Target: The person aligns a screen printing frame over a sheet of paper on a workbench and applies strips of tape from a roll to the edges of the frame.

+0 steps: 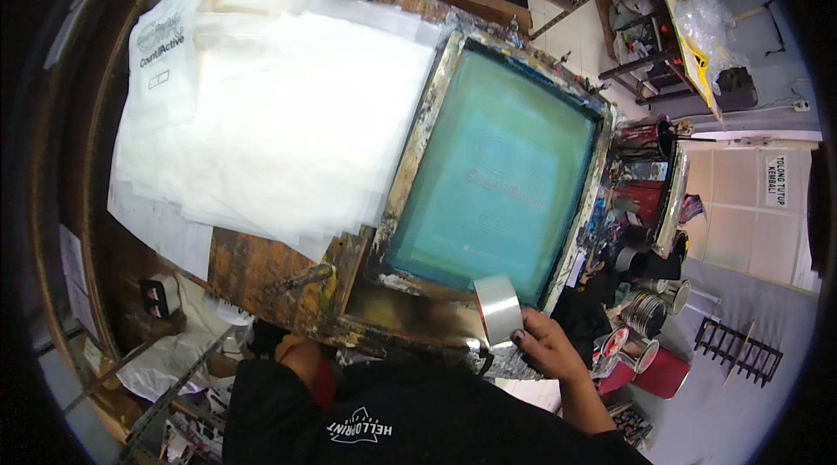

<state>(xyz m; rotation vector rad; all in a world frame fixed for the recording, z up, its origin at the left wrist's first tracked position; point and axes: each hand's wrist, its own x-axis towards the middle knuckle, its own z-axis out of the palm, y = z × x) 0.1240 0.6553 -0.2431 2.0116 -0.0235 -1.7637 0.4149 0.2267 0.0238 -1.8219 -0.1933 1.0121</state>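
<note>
My right hand [551, 350] grips a wide roll of silver-grey tape [500, 312] at the near right corner of a screen-printing frame [417, 147]. The roll stands over the frame's near edge. Inside the paint-stained frame is a blue-green mesh [497, 169] with a faint stencil design. My left hand [301, 355] is low beside my body, below the table edge. Only some skin past the black sleeve shows there, and its fingers are hidden.
Translucent white sheets [279, 116], some printed, cover the left of the wooden table [253, 266]. Paint cans [643, 312] and a red container [663, 373] crowd the right side. A black rack [739, 350] hangs on the wall. Metal shelving [91, 160] runs along the left.
</note>
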